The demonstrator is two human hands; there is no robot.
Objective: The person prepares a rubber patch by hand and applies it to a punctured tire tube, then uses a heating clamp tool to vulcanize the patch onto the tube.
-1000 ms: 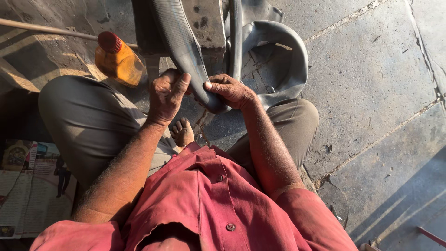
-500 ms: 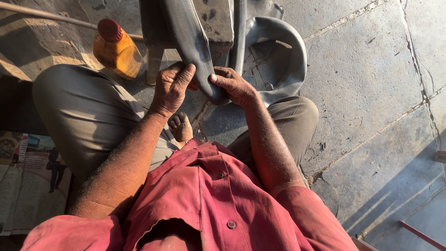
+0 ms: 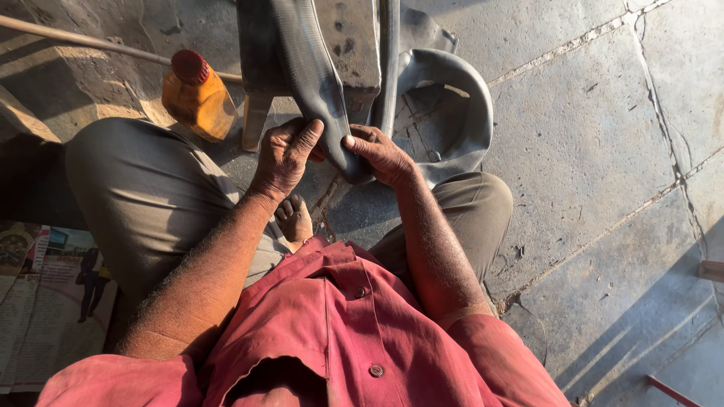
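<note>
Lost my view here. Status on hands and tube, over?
Left hand and right hand both grip the black inner tube. Tube loops onto stone floor. Orange bottle beside left knee, clear of hands.

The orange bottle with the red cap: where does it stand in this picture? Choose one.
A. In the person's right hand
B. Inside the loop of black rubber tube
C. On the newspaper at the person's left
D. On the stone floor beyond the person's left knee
D: the orange bottle stands on the stone floor past the left knee, while both the left hand and the right hand grip the black rubber tube.
</note>
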